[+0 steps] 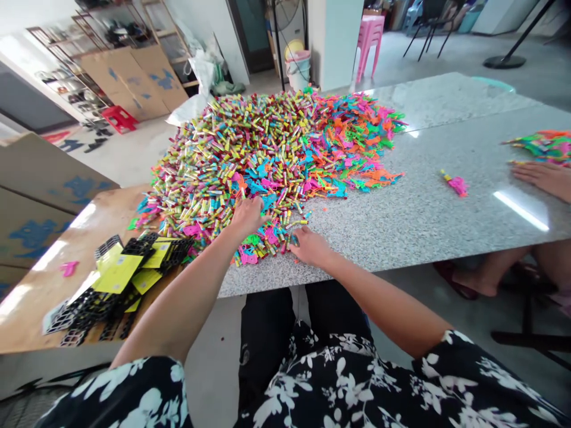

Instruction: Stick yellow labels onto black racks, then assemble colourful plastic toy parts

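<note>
My left hand [248, 216] reaches into the front of a large heap of small tubes [214, 160] with yellow labels and dark red ends. Its thumb stands apart from the fingers, whose tips touch tubes and a few blue toy guns [267, 202]. At the heap's near right edge, my right hand [309, 246] rests low over the table with curled fingers. Something small and greyish shows between them, too small to name. Pink toy guns [248, 255] and loose tubes lie between the two hands.
Many coloured plastic toy guns [352, 142] make up the heap's right side. Black plastic trays with yellow cards [118, 273] are stacked on the wooden table at left. A pink toy gun with a tube [457, 185] lies at right, near another person's hand [542, 178].
</note>
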Demonstrator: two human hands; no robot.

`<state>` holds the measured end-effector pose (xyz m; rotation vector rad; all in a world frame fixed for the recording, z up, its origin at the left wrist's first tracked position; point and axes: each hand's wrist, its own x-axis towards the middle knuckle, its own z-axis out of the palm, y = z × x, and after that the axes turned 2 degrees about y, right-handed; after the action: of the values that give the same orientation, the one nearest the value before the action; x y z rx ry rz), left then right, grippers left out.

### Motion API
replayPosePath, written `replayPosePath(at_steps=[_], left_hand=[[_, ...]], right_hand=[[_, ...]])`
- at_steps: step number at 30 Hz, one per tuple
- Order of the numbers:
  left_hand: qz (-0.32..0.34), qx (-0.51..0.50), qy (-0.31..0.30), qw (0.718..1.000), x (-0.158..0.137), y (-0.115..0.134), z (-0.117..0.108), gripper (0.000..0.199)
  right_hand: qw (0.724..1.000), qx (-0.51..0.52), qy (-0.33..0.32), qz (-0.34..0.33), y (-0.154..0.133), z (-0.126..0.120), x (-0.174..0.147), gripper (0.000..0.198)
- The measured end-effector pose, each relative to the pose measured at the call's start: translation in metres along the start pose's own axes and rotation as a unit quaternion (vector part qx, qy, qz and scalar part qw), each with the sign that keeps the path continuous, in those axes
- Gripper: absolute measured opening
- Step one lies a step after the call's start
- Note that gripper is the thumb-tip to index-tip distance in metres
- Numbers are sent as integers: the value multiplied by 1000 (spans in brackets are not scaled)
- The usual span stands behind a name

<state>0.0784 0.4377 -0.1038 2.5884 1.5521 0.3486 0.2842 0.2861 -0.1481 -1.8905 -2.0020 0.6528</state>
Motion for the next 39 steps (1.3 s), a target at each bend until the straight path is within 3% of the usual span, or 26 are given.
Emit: replayPosePath(at_steps=[3,7,10,14,17,19,20,23,24,26,31,39], left_hand=[[15,-19,16,1000,-7,-11,-7,32],[126,-5,-84,988,-20,-21,-11,50],[112,31,-118,986,-24,-19,-15,43],[61,-34,-78,995,-19,-10,-23,23],[-13,-169,26,985,-18,3,-25,19],[-83,-298,78,948,-21,19,-21,21],[-120,-382,79,913,-23,29,-18,21],[-207,-634,23,745,-36,65,-6,21],[-215,-678,6,703,-40,76,-3,24],[-215,-717,-7,663,-47,94,3,29],[-183,-712,17,677,-57,118,10,45],[-143,-707,19,693,-58,131,8,51]], right_hand=[[997,-69,-25,-6,-11,4,6,46],[996,-77,-34,4,-3,2,11,40],[998,-61,-23,25,6,0,13,30],[989,109,35,90,22,-1,12,11],[939,322,64,107,31,-6,4,8],[887,447,77,82,31,-12,-2,12],[864,493,85,61,29,-16,-5,16],[816,568,111,12,17,-29,-11,27],[807,579,116,4,14,-32,-13,29],[797,592,120,2,9,-37,-15,28],[776,615,137,11,15,-36,-18,30],[706,685,183,10,14,-30,-19,38]])
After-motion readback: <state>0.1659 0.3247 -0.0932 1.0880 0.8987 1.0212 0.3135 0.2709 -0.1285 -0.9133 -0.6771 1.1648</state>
